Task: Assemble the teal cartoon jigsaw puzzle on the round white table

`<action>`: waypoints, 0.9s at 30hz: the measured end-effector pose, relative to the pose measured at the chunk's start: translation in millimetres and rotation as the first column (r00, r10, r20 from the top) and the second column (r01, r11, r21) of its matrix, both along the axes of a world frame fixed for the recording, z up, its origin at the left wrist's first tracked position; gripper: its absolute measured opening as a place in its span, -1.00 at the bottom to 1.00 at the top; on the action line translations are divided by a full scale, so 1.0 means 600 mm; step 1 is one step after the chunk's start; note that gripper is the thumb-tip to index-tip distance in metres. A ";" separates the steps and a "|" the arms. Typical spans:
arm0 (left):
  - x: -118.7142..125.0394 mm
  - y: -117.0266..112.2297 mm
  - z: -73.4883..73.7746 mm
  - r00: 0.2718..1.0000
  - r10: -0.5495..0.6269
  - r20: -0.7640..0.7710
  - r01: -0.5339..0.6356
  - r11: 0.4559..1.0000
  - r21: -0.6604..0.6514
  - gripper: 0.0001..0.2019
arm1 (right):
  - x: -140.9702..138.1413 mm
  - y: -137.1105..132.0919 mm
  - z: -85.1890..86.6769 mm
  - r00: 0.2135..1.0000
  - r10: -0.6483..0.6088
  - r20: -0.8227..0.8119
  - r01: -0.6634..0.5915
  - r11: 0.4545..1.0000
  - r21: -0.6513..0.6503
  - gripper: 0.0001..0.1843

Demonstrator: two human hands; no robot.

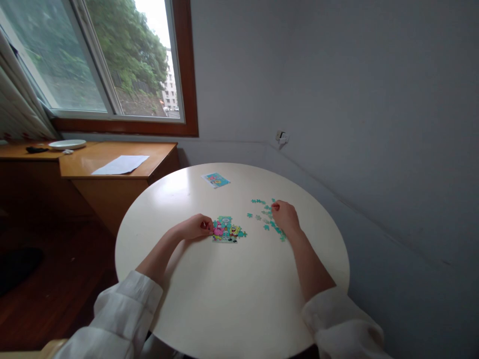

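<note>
Left hand (pixel 196 227) curled against puzzle (pixel 227 230) | right hand (pixel 285 215) curled on loose pieces (pixel 266 213) | holds unclear

Soft daylight coming through window (pixel 112 60) far left, glaring faintly on table (pixel 175 192); floor (pixel 56 279) at left lying dim; frame edges bending.

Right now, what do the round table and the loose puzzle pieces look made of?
Round table: cream top with a glossy finish, probably laminate or painted board; window light reflects off it. Loose puzzle pieces: thin, flat, printed teal, likely cardboard, but too small to be sure.
</note>
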State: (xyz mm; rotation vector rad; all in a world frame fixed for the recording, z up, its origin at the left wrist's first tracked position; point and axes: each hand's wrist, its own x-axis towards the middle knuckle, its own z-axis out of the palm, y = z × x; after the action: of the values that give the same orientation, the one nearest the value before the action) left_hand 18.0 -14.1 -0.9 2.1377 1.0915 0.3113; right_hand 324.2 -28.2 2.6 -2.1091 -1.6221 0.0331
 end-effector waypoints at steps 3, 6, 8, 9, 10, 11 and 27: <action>0.001 -0.001 0.003 1.000 0.002 0.001 -0.002 1.000 -0.015 -0.83 | 0.039 0.008 -0.011 0.995 -0.090 0.033 0.092 0.993 -0.076 -0.74; 0.002 -0.001 0.003 1.000 0.006 -0.002 -0.006 1.000 -0.022 -0.83 | 0.056 0.012 -0.026 0.994 -0.104 0.033 0.107 0.986 -0.131 -0.77; 0.002 0.000 0.002 1.000 0.007 -0.002 -0.007 1.000 -0.022 -0.83 | 0.059 0.013 -0.032 0.994 -0.102 0.029 0.105 0.982 -0.158 -0.79; 0.001 0.001 0.001 1.000 0.008 -0.002 -0.008 1.000 -0.021 -0.83 | 0.059 0.014 -0.034 0.995 -0.101 0.026 0.104 0.981 -0.166 -0.79; 0.001 0.001 0.000 1.000 0.009 -0.001 -0.009 1.000 -0.019 -0.83 | 0.059 0.014 -0.035 0.995 -0.101 0.023 0.103 0.980 -0.170 -0.80; 0.001 0.002 -0.001 1.000 0.011 0.001 -0.011 1.000 -0.018 -0.83 | 0.059 0.015 -0.036 0.995 -0.101 0.020 0.103 0.980 -0.171 -0.80; 0.005 -0.004 0.003 0.999 0.049 0.011 -0.049 0.999 0.002 -0.85 | 0.061 0.014 -0.036 0.997 -0.070 -0.017 0.066 0.986 -0.156 -0.80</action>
State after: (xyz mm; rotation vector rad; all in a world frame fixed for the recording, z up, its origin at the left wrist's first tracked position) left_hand 21.0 -16.7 0.7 2.1118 1.1389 0.3464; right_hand 361.1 -19.7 -18.9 -2.2710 -1.5787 0.1654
